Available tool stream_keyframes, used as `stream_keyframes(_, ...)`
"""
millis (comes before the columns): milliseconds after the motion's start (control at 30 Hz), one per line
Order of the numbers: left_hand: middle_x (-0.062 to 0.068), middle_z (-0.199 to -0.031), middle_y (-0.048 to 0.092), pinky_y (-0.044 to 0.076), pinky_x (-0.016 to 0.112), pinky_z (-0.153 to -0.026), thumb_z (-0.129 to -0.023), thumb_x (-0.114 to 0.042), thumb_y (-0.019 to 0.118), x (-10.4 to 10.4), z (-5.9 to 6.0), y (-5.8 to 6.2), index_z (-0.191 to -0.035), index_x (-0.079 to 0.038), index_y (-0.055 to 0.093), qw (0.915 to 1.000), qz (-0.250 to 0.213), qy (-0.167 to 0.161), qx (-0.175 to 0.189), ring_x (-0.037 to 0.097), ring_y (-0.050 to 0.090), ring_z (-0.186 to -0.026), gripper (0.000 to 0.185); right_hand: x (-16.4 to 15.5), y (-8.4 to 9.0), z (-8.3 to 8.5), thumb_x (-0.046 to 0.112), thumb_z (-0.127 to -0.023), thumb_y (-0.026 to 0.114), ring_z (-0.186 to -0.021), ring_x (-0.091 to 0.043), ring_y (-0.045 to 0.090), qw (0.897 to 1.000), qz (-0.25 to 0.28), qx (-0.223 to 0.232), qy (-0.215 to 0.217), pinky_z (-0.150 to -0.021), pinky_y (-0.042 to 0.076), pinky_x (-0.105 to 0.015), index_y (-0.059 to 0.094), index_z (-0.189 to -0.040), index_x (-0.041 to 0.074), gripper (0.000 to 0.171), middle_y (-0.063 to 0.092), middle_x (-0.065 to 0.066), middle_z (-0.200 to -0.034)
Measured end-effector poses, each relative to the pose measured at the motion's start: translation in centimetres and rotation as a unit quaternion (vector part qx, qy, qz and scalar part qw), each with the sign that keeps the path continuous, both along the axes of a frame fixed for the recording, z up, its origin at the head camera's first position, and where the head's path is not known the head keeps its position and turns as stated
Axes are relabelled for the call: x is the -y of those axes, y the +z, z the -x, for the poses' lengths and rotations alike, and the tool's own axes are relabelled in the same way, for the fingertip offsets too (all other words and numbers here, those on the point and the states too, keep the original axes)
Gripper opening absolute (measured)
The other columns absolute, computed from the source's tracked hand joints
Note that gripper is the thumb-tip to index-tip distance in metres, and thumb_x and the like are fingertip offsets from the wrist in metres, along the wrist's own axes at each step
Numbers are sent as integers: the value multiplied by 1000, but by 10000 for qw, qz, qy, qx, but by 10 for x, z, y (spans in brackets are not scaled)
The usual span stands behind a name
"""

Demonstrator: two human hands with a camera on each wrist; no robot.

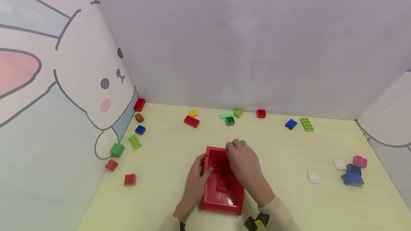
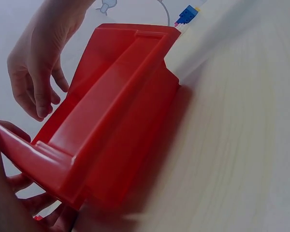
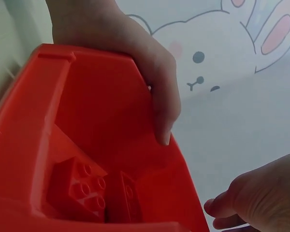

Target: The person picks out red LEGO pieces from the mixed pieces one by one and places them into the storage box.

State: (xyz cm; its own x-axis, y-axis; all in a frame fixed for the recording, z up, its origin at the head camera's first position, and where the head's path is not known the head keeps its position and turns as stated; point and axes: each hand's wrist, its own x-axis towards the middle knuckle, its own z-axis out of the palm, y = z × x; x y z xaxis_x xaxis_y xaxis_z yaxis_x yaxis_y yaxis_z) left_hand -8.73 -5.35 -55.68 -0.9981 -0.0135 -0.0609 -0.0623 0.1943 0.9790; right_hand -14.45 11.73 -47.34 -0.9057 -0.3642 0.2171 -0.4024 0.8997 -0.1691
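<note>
A red open-topped bin with sloping walls (image 1: 223, 202) stands in front of me. My left hand (image 1: 194, 183) grips its left wall, thumb over the rim and fingers outside. Inside lie a red studded brick (image 1: 221, 185) and, farther back, a second red brick (image 3: 127, 198). At the far right corner of the bin is my right hand (image 1: 244, 165), its fingers loosely bent. In the left wrist view the right hand (image 2: 36, 72) shows beyond the bin wall (image 2: 130, 106), nothing visible between its fingers.
Building bricks line the table's back edge, among them a long red brick (image 1: 191, 121) and a lime plate (image 1: 307, 124). Several more lie at left, such as a green brick (image 1: 117, 150). Blue bricks (image 1: 352, 178) sit at right. A black piece (image 1: 250, 223) lies by the right sleeve.
</note>
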Motion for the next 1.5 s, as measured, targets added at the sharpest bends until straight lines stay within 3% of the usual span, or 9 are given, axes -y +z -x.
stream_keyframes(733, 3, -149, 55, 57, 41, -105, -104, -21, 60, 0, 0, 0, -155, -22, 42, 9999, 51, 16, -98, 23, 56, -130, 54, -26, 2, 30, 13, -94, 76, -110, -35, 68, 9985, 188, 211, -473, -87, 64, -48, 68, -127, 6, 35, 70, -17, -123)
stream_keyframes(1100, 1, -149, 55, 56, 42, -107, -103, -22, 61, 0, 2, -1, -155, -22, 42, 10000, 66, 51, -9, 22, 56, -130, 55, -42, 1, 45, 10, -95, 72, -109, -39, 68, 9978, 354, -11, -562, -83, 64, -52, 68, -127, 4, 33, 71, -19, -124)
stream_keyframes(1500, -3, -150, 54, 55, 40, -109, -103, -25, 61, 0, 2, -2, -156, -24, 40, 10000, -15, -6, 55, 20, 55, -134, 57, -55, -2, 60, 10, -98, 68, -114, -43, 64, 9961, 394, 198, -761, -88, 61, -57, 66, -130, 2, 32, 68, -22, -128)
